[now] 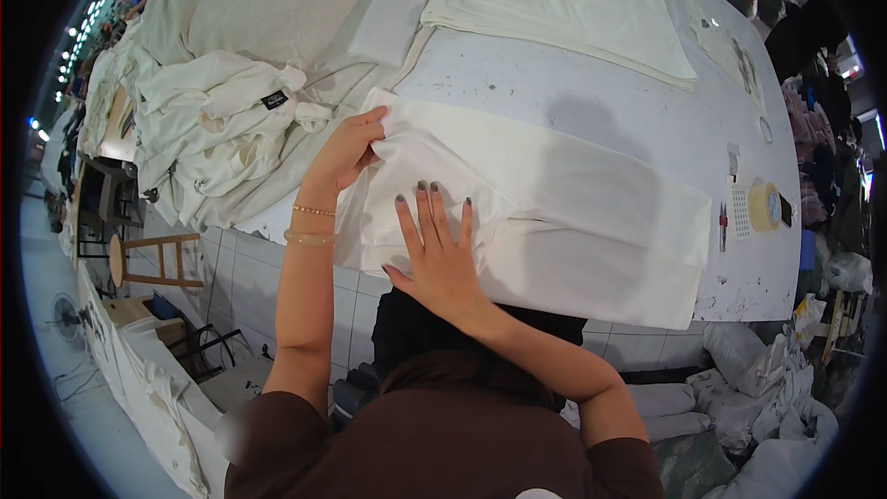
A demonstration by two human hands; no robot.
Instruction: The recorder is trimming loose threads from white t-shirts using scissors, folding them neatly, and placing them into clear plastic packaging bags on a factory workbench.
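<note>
Pressing flat on a white garment (554, 212), the right hand (439, 254) lies open, fingers spread. The left hand (346, 152) pinches its folded edge. Garment rests on the white surface (601, 102), beside a cloth heap (212, 120).

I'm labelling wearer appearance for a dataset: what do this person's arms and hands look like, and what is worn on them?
Both forearms are bare below short dark-brown sleeves. The left hand has two thin bracelets at its wrist, one gold, one pale. The right hand has dark grey-painted nails and no jewellery visible.

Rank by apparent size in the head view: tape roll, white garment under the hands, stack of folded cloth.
1. White garment, largest, though nearest the camera.
2. Stack of folded cloth.
3. Tape roll, smallest.
</note>
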